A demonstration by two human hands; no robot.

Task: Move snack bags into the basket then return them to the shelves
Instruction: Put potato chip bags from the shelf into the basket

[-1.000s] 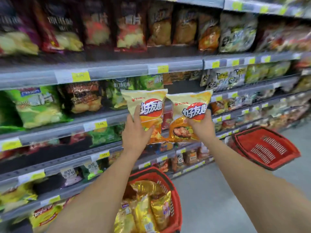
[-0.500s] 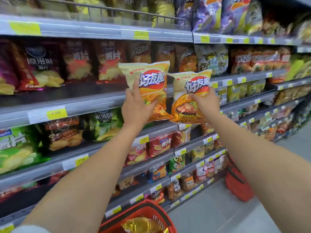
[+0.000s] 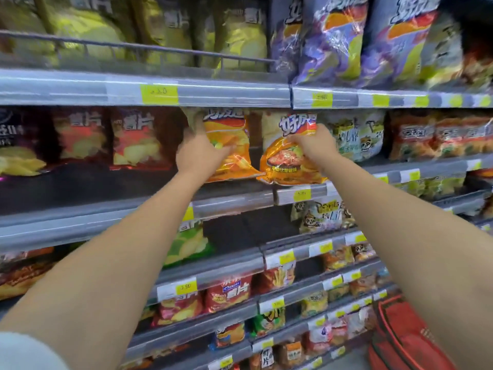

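Both my arms reach up to the second shelf (image 3: 234, 201) from the top. My left hand (image 3: 198, 153) grips a yellow-orange snack bag (image 3: 229, 137) whose top is tucked under the shelf above. Beside it, my right hand (image 3: 313, 145) grips a second yellow-orange snack bag (image 3: 286, 156) with a food picture on its front. Both bags stand upright, with their bottoms on or just above the shelf board at a gap between red chip bags (image 3: 138, 140) and pale patterned bags (image 3: 354, 134).
Shelves packed with snack bags fill the view, with yellow price tags on the rails. Purple bags (image 3: 341, 38) and yellow bags (image 3: 165, 30) stand on the top shelf. A red basket (image 3: 405, 340) stands on the floor at the lower right.
Both hands lifted the two bags and pushed them forward into the upper shelf gap. My view tilted upward, so the red basket with gold bags below me dropped out of sight.
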